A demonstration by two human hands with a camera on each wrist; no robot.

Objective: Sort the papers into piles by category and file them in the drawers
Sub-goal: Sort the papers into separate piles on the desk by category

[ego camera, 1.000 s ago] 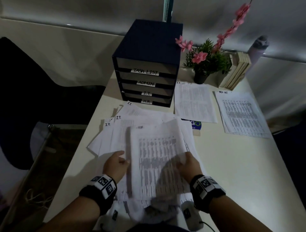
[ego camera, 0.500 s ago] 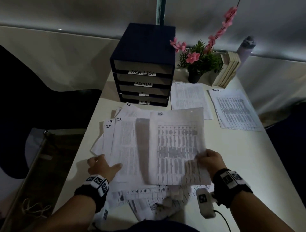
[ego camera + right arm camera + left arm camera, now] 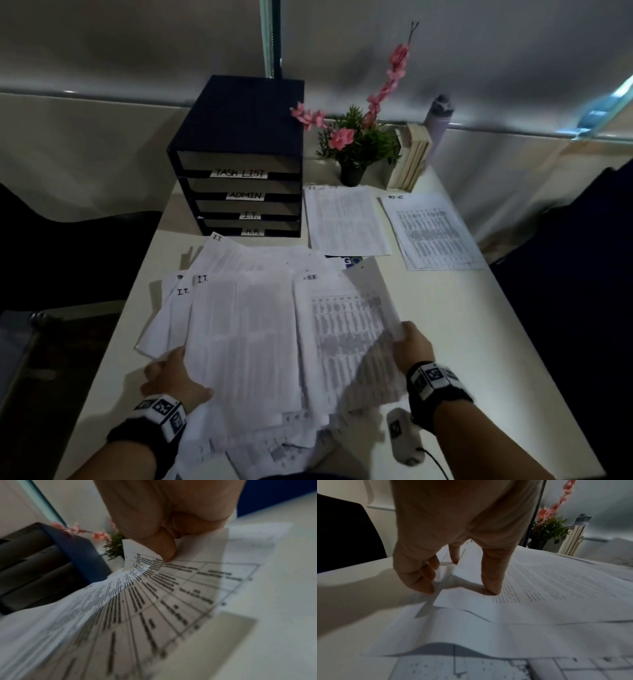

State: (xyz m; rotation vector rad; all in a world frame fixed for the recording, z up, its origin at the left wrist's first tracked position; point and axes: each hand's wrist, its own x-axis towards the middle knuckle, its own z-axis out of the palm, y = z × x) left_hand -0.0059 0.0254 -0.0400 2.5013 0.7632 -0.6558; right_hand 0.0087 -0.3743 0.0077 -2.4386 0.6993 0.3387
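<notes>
Paper held: one printed sheet (image 3: pixel 346 329), marked H.R. it seems, lifted off the messy heap (image 3: pixel 239 335) at the near side of the worktop (image 3: pixel 479 342).
Right hand (image 3: pixel 412 346): grip closed, thumb and fingers pinching the sheet's right edge; sheet curls and hangs loose.
Left hand (image 3: pixel 171 375): fingers curled round the heap's left edge, thumb (image 3: pixel 493 580) pressing on top.
Sorted piles: an I.T. pile (image 3: pixel 346 219) and a task list pile (image 3: pixel 435 233) at the far side, beside the drawer box (image 3: pixel 239 164).
Could tear: thin sheet, small pinch, quick pull.
Could drag: second sheet sticking under, coming along unseen.
Could slide: heap slipping off the near edge if the left hand lets go.
Could mix up: blurry label, wrong pile or wrong drawer.
</notes>
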